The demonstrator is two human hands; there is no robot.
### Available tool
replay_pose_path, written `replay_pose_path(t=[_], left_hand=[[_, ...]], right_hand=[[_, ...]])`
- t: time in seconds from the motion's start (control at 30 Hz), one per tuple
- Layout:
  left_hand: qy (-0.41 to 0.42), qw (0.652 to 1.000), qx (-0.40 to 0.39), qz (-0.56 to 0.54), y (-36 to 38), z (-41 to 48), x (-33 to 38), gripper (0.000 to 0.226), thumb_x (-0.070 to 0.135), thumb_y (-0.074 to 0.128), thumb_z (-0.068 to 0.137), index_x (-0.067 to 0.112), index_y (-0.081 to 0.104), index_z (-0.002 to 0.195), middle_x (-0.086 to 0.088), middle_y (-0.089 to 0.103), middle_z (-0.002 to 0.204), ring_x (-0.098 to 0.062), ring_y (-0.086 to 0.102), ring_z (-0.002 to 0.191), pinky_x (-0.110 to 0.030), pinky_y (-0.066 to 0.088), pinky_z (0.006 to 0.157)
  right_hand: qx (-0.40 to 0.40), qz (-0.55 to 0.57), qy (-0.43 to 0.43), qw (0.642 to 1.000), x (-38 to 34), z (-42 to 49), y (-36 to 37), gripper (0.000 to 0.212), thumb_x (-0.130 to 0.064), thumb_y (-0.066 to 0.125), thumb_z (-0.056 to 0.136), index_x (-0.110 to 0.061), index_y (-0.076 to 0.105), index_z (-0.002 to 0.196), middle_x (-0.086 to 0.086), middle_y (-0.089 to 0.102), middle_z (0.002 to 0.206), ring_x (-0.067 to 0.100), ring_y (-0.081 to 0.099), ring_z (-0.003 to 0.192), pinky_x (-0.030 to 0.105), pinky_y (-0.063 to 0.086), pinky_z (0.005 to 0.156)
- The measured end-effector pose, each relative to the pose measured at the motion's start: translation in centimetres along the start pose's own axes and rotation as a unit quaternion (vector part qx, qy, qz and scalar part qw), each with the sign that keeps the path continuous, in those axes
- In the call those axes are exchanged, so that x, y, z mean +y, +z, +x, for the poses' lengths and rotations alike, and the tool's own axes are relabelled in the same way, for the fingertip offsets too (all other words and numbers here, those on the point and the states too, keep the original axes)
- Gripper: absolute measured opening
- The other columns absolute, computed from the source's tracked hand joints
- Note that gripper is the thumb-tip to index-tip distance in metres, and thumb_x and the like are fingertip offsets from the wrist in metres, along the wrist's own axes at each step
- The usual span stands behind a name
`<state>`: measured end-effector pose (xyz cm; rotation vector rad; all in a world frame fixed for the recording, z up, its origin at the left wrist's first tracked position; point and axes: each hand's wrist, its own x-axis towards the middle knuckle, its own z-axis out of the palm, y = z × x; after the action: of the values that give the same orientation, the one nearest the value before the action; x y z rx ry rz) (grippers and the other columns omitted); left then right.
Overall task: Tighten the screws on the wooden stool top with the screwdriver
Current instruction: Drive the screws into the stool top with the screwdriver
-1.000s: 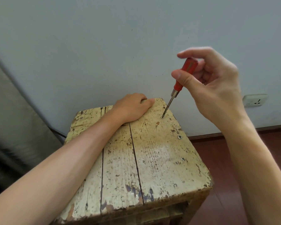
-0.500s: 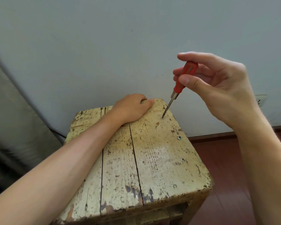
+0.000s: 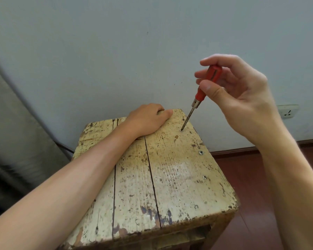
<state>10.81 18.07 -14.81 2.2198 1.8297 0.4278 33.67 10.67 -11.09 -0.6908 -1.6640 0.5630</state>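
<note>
- The right hand [image 3: 242, 98] pinches a red-handled screwdriver [image 3: 204, 87], its tip set in a screw [image 3: 181, 131] near the far right corner of the worn wooden stool top [image 3: 170, 177].
- The left hand [image 3: 148, 120] grips the stool's far edge.
- Two more screws [image 3: 201, 152] sit along the right edge.

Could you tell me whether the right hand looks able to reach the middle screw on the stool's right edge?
Probably yes: the right hand holds the screwdriver just beyond that screw, the stool top between is bare, and the left hand holds its far edge.
</note>
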Motion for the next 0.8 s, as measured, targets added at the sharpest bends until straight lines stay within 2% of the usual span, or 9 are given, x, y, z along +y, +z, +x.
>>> replay_pose_path(t=[0.07, 0.17, 0.33, 0.37, 0.47, 0.57, 0.67, 0.73, 0.8], left_hand=[[0.000, 1.000, -0.001, 0.000, 0.0, 0.0, 0.1, 0.051, 0.064, 0.037, 0.102, 0.026, 0.068, 0.114, 0.006, 0.068, 0.109, -0.021, 0.062, 0.102, -0.045, 0.050, 0.096], [0.001, 1.000, -0.001, 0.000, 0.0, 0.0, 0.1, 0.050, 0.063, 0.037, 0.103, 0.025, 0.068, 0.111, 0.005, 0.068, 0.107, -0.022, 0.062, 0.101, -0.045, 0.050, 0.095], [0.001, 1.000, -0.001, -0.005, 0.0, -0.1, 0.0, 0.049, 0.064, 0.037, 0.102, 0.026, 0.068, 0.108, 0.007, 0.068, 0.102, -0.019, 0.063, 0.096, -0.044, 0.051, 0.093], [0.002, 1.000, 0.000, -0.003, 0.0, -0.1, 0.0, 0.049, 0.064, 0.037, 0.102, 0.027, 0.068, 0.106, 0.008, 0.068, 0.100, -0.018, 0.063, 0.095, -0.043, 0.051, 0.091], [0.002, 1.000, 0.003, 0.001, 0.0, 0.0, 0.0, 0.048, 0.064, 0.037, 0.102, 0.027, 0.067, 0.103, 0.008, 0.068, 0.097, -0.019, 0.063, 0.094, -0.041, 0.051, 0.089], [0.000, 1.000, 0.002, -0.001, 0.0, 0.0, 0.0, 0.049, 0.064, 0.037, 0.102, 0.027, 0.068, 0.107, 0.008, 0.069, 0.101, -0.018, 0.063, 0.096, -0.043, 0.051, 0.091], [0.001, 1.000, -0.003, -0.004, 0.0, 0.0, 0.1, 0.049, 0.064, 0.037, 0.102, 0.027, 0.068, 0.110, 0.008, 0.069, 0.102, -0.018, 0.063, 0.097, -0.044, 0.051, 0.093], [0.001, 1.000, -0.004, -0.003, 0.0, 0.0, 0.0, 0.050, 0.064, 0.037, 0.102, 0.026, 0.068, 0.112, 0.008, 0.068, 0.104, -0.018, 0.063, 0.098, -0.044, 0.051, 0.094], [0.001, 1.000, -0.003, -0.004, 0.0, 0.0, 0.0, 0.050, 0.064, 0.037, 0.102, 0.026, 0.068, 0.111, 0.008, 0.068, 0.104, -0.018, 0.063, 0.098, -0.044, 0.051, 0.095]], right_hand=[[-0.036, 0.035, 0.015, 0.999, -0.1, 0.0, -0.5, 0.034, -0.002, 0.067, 0.104, -0.022, 0.063, 0.131, 0.006, 0.077, 0.118, 0.021, 0.077, 0.113, 0.038, 0.062, 0.098], [-0.037, 0.041, 0.021, 0.998, -0.3, -0.1, -0.5, 0.040, -0.002, 0.071, 0.102, -0.030, 0.066, 0.130, 0.006, 0.080, 0.111, 0.024, 0.080, 0.104, 0.032, 0.062, 0.097], [-0.001, -0.020, -0.006, 1.000, -0.9, 0.1, 0.6, 0.041, -0.005, 0.079, 0.096, -0.031, 0.070, 0.126, -0.006, 0.075, 0.097, 0.017, 0.079, 0.093, 0.048, 0.063, 0.086], [0.005, -0.027, -0.009, 1.000, -1.0, 0.2, 1.1, 0.037, -0.006, 0.080, 0.096, -0.030, 0.070, 0.122, -0.009, 0.072, 0.092, 0.016, 0.078, 0.088, 0.046, 0.063, 0.082], [0.025, -0.036, -0.005, 0.999, -1.0, 0.3, 2.1, 0.033, -0.012, 0.082, 0.095, -0.029, 0.069, 0.121, -0.018, 0.064, 0.080, 0.015, 0.073, 0.079, 0.022, 0.056, 0.072], [0.031, -0.054, -0.006, 0.998, -1.0, 0.3, 2.1, 0.042, -0.016, 0.079, 0.098, -0.038, 0.067, 0.131, -0.027, 0.060, 0.077, 0.002, 0.066, 0.073, 0.024, 0.058, 0.074], [0.018, -0.062, -0.011, 0.998, -0.6, 0.2, 1.3, 0.038, -0.015, 0.073, 0.103, -0.037, 0.067, 0.133, -0.016, 0.068, 0.092, 0.005, 0.073, 0.086, 0.034, 0.059, 0.075], [-0.004, -0.033, -0.008, 0.999, -0.5, 0.2, 0.6, 0.036, -0.012, 0.067, 0.105, -0.033, 0.065, 0.134, 0.004, 0.074, 0.108, 0.011, 0.075, 0.108, 0.041, 0.061, 0.092], [-0.025, 0.003, 0.000, 1.000, -0.5, 0.3, 0.0, 0.036, -0.009, 0.064, 0.105, -0.029, 0.065, 0.134, 0.010, 0.075, 0.118, 0.014, 0.073, 0.121, 0.036, 0.060, 0.102]])
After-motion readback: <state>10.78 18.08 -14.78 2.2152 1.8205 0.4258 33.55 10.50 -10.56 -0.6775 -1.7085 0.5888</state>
